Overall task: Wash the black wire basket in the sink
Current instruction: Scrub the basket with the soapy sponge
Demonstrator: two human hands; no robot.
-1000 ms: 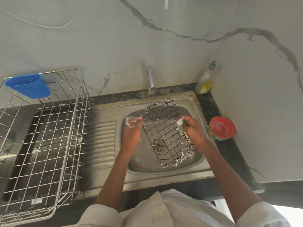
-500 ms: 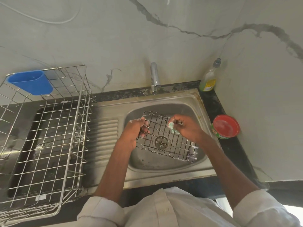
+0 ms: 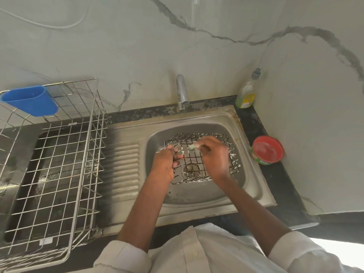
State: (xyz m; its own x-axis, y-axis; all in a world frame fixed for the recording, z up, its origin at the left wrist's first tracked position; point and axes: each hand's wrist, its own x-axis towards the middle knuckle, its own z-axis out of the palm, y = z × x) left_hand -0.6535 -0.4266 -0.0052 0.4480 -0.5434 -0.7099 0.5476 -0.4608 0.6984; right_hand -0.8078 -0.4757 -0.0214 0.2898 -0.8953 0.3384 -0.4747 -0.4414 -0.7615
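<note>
The black wire basket (image 3: 230, 154) lies in the steel sink (image 3: 252, 186), over the drain, with soap foam on its wires. My left hand (image 3: 165, 164) grips the basket's left edge, fingers curled through the wires. My right hand (image 3: 214, 154) pinches a small green and white scrubber (image 3: 194, 147) against the basket's upper left part. The hands hide the basket's middle.
A tap (image 3: 182, 93) stands behind the sink. A dish soap bottle (image 3: 247, 91) sits in the back right corner and a red soap tub (image 3: 267, 149) sits on the counter to the right. A large steel wire rack (image 3: 59, 164) with a blue cup (image 3: 29, 100) fills the left counter.
The basket turned from standing diagonally to lying flatter and squarer in the sink. My right hand moved left along it with the scrubber, and my left hand took hold of the left edge.
</note>
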